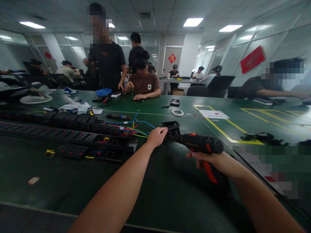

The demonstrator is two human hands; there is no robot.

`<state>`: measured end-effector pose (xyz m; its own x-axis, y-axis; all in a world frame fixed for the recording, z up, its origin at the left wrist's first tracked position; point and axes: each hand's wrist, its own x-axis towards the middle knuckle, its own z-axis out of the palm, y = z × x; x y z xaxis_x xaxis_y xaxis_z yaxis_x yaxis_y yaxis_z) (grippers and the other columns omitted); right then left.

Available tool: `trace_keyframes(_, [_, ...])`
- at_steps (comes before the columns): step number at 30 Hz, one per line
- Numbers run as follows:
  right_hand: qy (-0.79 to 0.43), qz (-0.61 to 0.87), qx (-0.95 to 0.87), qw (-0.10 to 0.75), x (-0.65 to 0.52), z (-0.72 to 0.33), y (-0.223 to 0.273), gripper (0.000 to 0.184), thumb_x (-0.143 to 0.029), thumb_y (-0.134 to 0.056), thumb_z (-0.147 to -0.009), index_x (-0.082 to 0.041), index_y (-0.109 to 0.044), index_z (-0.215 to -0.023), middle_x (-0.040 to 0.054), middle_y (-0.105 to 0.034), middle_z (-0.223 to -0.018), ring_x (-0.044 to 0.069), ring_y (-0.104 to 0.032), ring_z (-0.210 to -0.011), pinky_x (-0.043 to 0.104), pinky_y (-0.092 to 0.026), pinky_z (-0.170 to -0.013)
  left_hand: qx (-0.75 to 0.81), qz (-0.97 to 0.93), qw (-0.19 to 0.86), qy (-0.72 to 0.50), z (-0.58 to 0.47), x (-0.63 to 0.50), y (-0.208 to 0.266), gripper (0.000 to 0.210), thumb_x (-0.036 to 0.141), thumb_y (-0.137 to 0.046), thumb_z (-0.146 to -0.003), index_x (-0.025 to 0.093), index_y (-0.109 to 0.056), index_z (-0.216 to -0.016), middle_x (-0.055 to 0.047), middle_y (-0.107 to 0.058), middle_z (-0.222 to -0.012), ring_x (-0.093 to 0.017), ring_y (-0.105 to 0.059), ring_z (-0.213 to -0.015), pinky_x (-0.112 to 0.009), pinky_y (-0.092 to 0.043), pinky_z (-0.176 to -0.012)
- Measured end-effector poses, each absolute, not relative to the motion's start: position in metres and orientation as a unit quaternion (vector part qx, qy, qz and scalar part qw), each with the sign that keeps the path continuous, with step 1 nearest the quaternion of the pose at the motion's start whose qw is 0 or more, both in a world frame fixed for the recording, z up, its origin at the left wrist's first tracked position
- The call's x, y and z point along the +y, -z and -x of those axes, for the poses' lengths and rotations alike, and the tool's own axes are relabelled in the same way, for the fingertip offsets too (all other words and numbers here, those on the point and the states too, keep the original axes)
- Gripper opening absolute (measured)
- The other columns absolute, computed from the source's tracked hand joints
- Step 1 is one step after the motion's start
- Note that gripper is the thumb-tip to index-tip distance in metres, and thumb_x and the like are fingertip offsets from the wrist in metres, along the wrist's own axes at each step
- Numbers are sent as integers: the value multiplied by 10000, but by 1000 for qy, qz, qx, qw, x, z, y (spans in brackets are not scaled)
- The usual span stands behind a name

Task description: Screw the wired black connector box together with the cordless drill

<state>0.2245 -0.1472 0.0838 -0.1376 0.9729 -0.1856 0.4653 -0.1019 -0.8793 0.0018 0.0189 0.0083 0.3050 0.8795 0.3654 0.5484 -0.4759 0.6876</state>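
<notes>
My right hand (213, 160) grips a black and orange cordless drill (196, 142), its nose pointing left. The drill's tip meets a small black open frame (173, 124) just beyond my left hand. My left hand (157, 136) is closed at the near left side of that frame, fingers pinched on it; the exact contact spot is hidden. Blue, green, yellow and red wires (136, 129) run from the left toward the frame. They come out of a long black power strip (80, 124) lying on the green table (145, 200).
A second black strip housing (48, 131) and a loose socket module (72, 151) lie at left. Farther back are a pen-shaped electric screwdriver (118, 116), a white tape roll (177, 112), a blue tray (103, 92) and paper (213, 114). Several people work around the tables.
</notes>
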Motion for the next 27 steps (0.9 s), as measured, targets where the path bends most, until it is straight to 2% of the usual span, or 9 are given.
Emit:
trace_keyframes(4, [-464, 583, -602, 289, -148, -222, -88, 468, -559, -732, -787, -199, -709, -1086, 72, -753, -996, 201, -666, -714, 316, -502, -660, 458, -776, 224, -370, -2, 19, -9, 403, 400, -438, -987, 239, -719, -1226, -43, -704, -1274, -218, -628, -1187, -314, -447, -1073])
trace_keyframes(10, [-427, 598, -621, 273, -148, -222, -89, 375, -554, -693, -817, -182, -721, -854, 15, -656, -669, 188, -609, -658, 298, -438, -623, 456, -776, 228, -372, -1, 19, -8, 402, 398, -442, -985, 236, -720, -1225, -46, -705, -1272, -220, -628, -1185, -311, -441, -1078])
trace_keyframes(15, [-413, 601, -626, 277, -146, -224, -86, 359, -539, -702, -813, -182, -719, -846, 14, -656, -705, 176, -581, -643, 297, -420, -611, 460, -776, 226, -367, -1, 18, -9, 402, 404, -440, -985, 242, -719, -1226, -43, -704, -1273, -223, -629, -1182, -317, -448, -1068])
trace_keyframes(27, [-419, 622, -603, 270, -149, -218, -92, 384, -566, -729, -744, -187, -684, -790, -1, -613, -640, 173, -557, -617, 290, -397, -579, 454, -778, 222, -374, -2, 20, -7, 414, 398, -427, -989, 226, -718, -1227, -51, -705, -1270, -223, -629, -1183, -312, -450, -1059])
